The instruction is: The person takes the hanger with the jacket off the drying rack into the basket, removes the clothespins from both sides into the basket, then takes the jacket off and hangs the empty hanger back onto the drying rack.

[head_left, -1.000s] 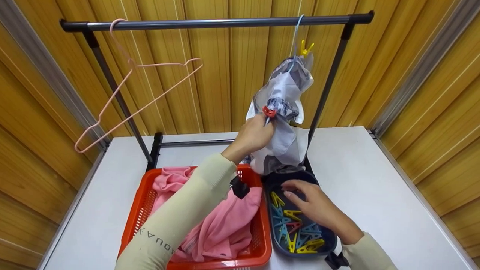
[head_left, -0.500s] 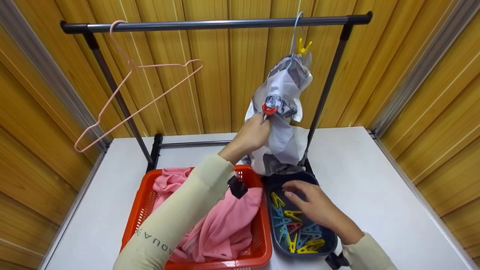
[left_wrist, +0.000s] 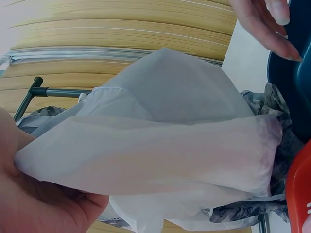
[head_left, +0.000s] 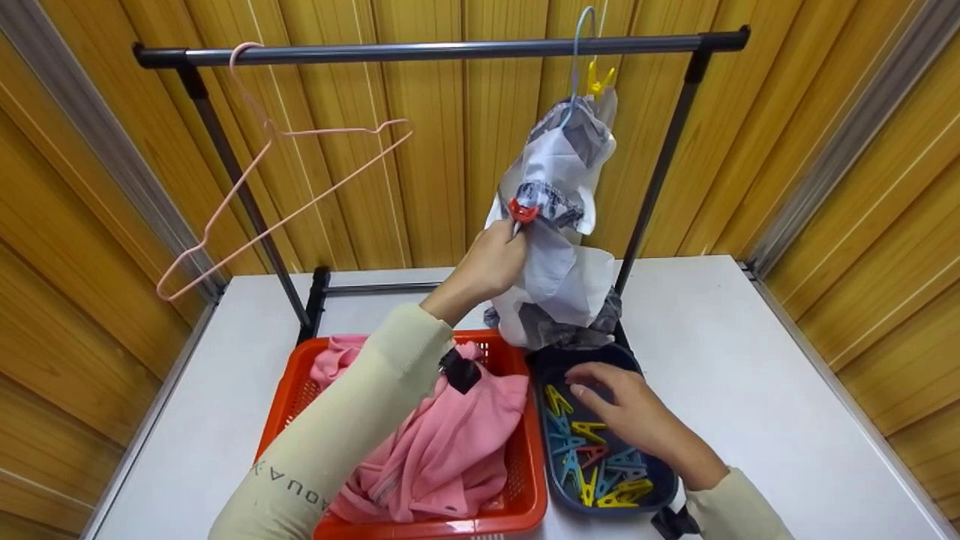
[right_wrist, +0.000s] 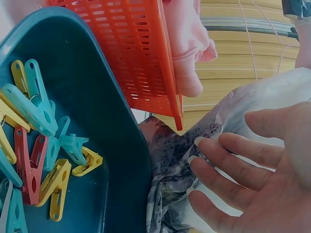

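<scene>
My left hand [head_left: 491, 259] grips the near end of a light blue hanger [head_left: 575, 64] together with the white and grey patterned garment [head_left: 555, 161] draped on it. A red clothespin [head_left: 523, 211] clips the cloth just above my fingers, and a yellow clothespin [head_left: 598, 79] sits at the far end. The hanger's hook rises above the rail [head_left: 420, 52]. In the left wrist view, white cloth [left_wrist: 160, 155] spreads out from my left hand. My right hand [head_left: 622, 401] hovers over a dark blue basin [right_wrist: 126, 165] of clothespins, its fingers loosely bent and holding nothing.
A red plastic basket [head_left: 536, 480] with pink clothing [head_left: 450, 457] stands left of the basin. A pink hanger [head_left: 274, 133] hangs bare at the rail's left. Several clothespins [right_wrist: 31, 165] in yellow, blue and red lie in the basin. Wood-panelled walls enclose the white table [head_left: 720, 360].
My left hand has moved left and slightly up with the hanger and garment. The hook has gone from resting on the rail to standing above it. My right hand stays nearly still.
</scene>
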`<state>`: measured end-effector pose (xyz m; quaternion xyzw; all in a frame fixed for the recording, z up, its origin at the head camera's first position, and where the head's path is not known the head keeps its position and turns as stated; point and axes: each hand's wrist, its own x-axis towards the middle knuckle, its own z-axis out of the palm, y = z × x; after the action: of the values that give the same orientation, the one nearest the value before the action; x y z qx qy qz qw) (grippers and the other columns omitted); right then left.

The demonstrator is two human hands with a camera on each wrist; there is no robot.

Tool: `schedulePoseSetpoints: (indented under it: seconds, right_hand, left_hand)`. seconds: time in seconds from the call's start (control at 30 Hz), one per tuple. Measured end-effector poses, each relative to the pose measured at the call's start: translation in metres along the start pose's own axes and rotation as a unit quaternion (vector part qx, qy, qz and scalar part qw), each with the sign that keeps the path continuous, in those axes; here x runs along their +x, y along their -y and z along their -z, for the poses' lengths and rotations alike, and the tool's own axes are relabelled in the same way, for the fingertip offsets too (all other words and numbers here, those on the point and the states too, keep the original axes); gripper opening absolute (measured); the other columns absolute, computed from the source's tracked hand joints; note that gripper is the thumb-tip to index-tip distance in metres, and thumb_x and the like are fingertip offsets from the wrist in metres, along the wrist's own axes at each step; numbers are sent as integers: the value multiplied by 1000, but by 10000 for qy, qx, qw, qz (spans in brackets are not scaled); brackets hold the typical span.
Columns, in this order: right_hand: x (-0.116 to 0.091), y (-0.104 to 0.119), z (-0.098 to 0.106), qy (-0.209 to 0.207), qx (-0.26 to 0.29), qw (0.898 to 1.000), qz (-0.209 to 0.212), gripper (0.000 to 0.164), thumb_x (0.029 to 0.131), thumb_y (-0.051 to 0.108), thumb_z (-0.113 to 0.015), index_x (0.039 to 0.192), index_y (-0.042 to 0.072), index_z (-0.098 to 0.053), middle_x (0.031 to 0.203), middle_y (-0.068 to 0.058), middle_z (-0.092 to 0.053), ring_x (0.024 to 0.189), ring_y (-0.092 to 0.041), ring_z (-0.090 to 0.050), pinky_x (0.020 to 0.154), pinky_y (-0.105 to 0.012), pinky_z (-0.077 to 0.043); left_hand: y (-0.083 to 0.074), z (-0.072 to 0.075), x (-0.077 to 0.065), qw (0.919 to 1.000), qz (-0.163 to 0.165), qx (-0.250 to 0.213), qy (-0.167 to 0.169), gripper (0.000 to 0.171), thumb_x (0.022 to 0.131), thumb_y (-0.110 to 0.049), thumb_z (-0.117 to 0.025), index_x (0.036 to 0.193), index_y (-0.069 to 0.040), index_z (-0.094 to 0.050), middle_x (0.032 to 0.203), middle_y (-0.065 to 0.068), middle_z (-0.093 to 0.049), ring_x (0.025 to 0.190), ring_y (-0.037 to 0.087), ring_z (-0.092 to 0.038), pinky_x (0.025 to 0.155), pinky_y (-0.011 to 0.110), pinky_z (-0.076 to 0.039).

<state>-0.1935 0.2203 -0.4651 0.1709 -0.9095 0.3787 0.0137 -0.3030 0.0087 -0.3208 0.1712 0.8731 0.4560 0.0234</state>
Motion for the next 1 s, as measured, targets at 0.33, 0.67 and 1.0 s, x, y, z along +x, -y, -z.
schedulePoseSetpoints:
  seconds: [0.33,0.67,1.0]
  right_hand:
    - [0,0,-1,-2,-45,10000,2,23,97,30,-56,114,16,-66,114,-1,-69,106,-17,-65,93,-41,-51]
    - [-1,-1,-1,-6,-5,10000,30,23,97,30,-56,113,18,-66,114,-1,-69,107,-17,-64,94,-41,-51]
    - [-1,-2,1,68,-64,9999,-81,26,98,34,-54,114,18,-66,116,1,-68,108,-17,-64,94,-42,-51]
  left_hand:
    - [6,10,-4,9999,-122,39,-93,38,103,-25,-31,125,-6,-56,119,16,-60,100,23,-53,91,40,-45]
    - [8,16,-7,9993,-319,83,-196,38,104,-25,-32,124,-5,-56,119,16,-61,102,20,-53,93,41,-44]
    - [17,18,-13,9988,-452,124,-145,33,102,-18,-34,113,-1,-59,111,18,-62,97,21,-54,92,41,-46]
